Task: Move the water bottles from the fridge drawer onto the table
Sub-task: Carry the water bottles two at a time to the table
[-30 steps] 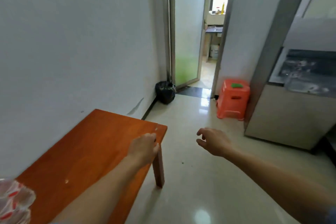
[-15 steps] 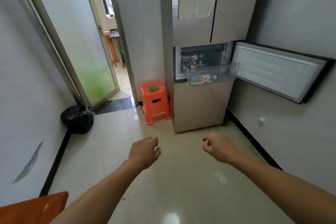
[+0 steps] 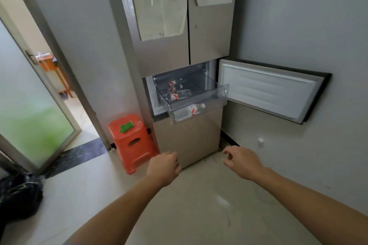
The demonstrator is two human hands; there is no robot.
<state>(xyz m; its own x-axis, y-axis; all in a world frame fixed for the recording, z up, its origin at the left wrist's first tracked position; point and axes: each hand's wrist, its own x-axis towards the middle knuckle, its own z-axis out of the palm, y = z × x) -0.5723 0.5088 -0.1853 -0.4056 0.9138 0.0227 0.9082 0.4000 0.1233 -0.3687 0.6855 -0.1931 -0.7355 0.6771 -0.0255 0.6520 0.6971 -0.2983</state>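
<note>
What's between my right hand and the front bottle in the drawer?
In the head view, only the drawer's clear front wall and the fridge's lower panel show between the right hand and the front bottle.

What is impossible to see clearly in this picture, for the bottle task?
Head view:
1. Count of water bottles: they overlap behind the clear front of the drawer.
2. Table: outside the frame.
3. Writing on the papers: too blurred.
4. Black bag: cut by the left edge.

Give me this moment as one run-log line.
stage: facing fridge; left hand: empty; right hand: empty; fridge drawer: pulled out; water bottles: lying in drawer; table: not in view
</note>
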